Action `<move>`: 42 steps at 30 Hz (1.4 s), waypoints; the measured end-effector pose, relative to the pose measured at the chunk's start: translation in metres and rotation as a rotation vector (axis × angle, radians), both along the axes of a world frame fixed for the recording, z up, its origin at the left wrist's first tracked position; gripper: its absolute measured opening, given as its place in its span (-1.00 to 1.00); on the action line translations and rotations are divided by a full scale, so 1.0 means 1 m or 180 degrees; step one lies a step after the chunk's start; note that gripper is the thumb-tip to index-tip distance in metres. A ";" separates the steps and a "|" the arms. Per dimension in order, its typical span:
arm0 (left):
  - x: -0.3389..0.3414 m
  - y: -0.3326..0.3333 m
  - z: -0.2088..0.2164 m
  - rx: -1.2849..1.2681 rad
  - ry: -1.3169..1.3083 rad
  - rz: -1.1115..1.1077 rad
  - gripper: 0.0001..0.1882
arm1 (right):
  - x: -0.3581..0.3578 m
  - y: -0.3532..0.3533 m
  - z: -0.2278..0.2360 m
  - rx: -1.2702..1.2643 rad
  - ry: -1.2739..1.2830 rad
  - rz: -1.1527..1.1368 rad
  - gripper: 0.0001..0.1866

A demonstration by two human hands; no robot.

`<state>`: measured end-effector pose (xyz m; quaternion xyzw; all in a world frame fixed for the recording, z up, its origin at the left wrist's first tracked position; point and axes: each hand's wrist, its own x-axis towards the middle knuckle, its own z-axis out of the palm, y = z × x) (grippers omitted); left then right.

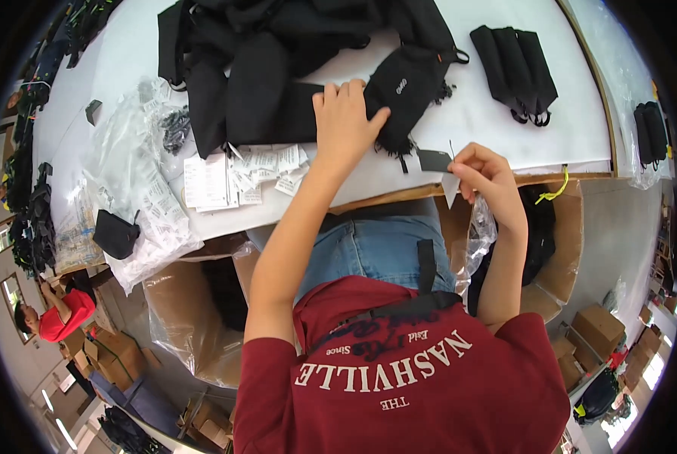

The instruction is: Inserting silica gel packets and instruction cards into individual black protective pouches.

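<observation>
Right hand pinches a dark tag beside a black pouch

The pouch (404, 91) carries a short printed mark in pale letters, which stands aslant on its upper face. On the tag (434, 160) I cannot read any writing. The slips (267, 166) at the left bear dense rows of small dark print, too fine to read. Large white lettering, upside down in this view, crosses the dark red shirt (429, 352).

The tag is small, flat and almost black, with a thin dark string standing up near its right end. A pale card (450, 188) hangs just below this end. The pouch is of matt black cloth, with a small orange detail and a loop near its upper right corner, and its lower edge looks frayed or fringed.

The right hand (491, 181) presses thumb and forefinger together on the right end of the tag; the rest of the tag points left, over the table's (539, 147) near edge and just below the pouch. The left hand (346, 121) lies palm down on the black pile (259, 91), its thumb spread away from the fingers, with the tip at the pouch's left side. Whether the fingers press the cloth, I cannot tell.
</observation>
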<state>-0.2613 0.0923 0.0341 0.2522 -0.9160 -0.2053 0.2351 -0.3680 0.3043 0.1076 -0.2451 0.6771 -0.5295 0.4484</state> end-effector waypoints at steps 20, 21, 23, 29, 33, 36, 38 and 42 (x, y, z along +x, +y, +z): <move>0.041 -0.019 0.009 -0.0170 0.0195 -0.0011 -0.58 | 0.004 -0.003 -0.023 -0.0149 -0.0181 0.0002 -0.88; 0.039 -0.017 0.019 -0.0032 0.0388 0.0110 -0.69 | 0.002 0.000 -0.023 -0.0079 -0.0185 -0.0032 -0.88; 0.043 -0.029 0.043 0.1425 0.0693 0.0075 -0.74 | -0.005 0.008 -0.025 -0.0009 -0.0140 -0.0073 -0.88; 0.079 -0.084 0.079 0.2636 0.0535 -0.0190 -0.68 | -0.002 0.007 -0.030 -0.0098 -0.0103 -0.0161 -0.87; 0.080 -0.079 0.073 -0.0389 0.0068 -0.0154 -0.58 | 0.006 -0.005 -0.026 -0.0131 -0.0120 -0.0230 -0.87; 0.079 -0.046 0.072 0.0353 0.0742 -0.0879 -0.64 | 0.007 -0.004 -0.025 -0.0057 -0.0062 -0.0193 -0.89; 0.085 -0.008 0.069 0.0303 -0.0247 -0.1303 -0.57 | 0.008 -0.003 -0.025 -0.0007 -0.0033 -0.0173 -0.89; 0.090 0.032 0.029 0.0138 -0.0791 -0.1278 -0.54 | 0.014 -0.013 -0.018 -0.0022 0.0105 -0.0021 -0.88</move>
